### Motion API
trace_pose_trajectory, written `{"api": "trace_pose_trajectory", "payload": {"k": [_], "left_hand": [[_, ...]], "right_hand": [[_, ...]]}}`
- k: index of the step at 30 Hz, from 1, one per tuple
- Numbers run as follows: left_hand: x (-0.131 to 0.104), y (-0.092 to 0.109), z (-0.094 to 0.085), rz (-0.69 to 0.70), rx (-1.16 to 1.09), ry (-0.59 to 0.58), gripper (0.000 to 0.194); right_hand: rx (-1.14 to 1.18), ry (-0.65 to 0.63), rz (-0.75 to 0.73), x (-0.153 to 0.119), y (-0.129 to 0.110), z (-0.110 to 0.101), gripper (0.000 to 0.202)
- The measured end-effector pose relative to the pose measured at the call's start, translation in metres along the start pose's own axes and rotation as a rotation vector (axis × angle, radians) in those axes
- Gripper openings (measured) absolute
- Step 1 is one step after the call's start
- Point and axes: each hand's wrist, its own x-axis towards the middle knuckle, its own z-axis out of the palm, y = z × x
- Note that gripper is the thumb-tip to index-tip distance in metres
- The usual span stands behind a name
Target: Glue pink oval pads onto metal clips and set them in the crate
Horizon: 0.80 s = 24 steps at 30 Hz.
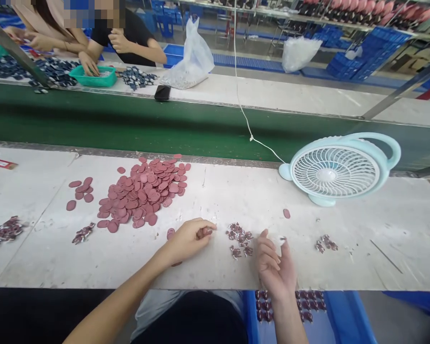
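My left hand [191,240] hovers low over the white tabletop with its fingers curled in. Something reddish-brown shows among those fingers, too hidden to name. Partly behind this hand lies a maroon oval piece [170,233]. My right hand [275,265] is turned palm up, fingers loosely bent and apart from the thumb. By the thumb tip is a tiny dark and whitish bit [283,238]; I cannot tell whether it touches the thumb. Between my hands sits a small cluster of maroon and white pieces [238,235]. A large heap of maroon ovals [143,188] lies beyond my left hand.
A light blue fan [335,169] stands at the right, its white cord [249,126] running upward. More small clustered pieces [327,243] lie right. Below the table edge is a blue bin [347,317] holding rows of pieces. Two people work across the green belt [129,124].
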Motion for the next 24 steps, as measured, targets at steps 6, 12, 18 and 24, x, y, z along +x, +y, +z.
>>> {"api": "trace_pose_trajectory", "payload": {"k": [6, 12, 18, 24], "left_hand": [[-0.04, -0.003, 0.029, -0.117, -0.454, -0.055, 0.037], [-0.06, 0.005, 0.046, -0.323, -0.949, 0.013, 0.035], [-0.071, 0.01, 0.055, -0.367, -1.267, -0.003, 0.019], [-0.078, 0.015, 0.061, -0.345, -1.355, -0.005, 0.025]], "right_hand": [[-0.114, 0.12, 0.031, -0.011, 0.031, 0.025, 0.029], [-0.571, 0.31, -0.054, -0.02, 0.077, 0.035, 0.038], [-0.998, 0.26, -0.355, -0.03, 0.103, 0.034, 0.042], [-1.431, 0.057, -0.762, -0.039, 0.112, 0.023, 0.022]]}}
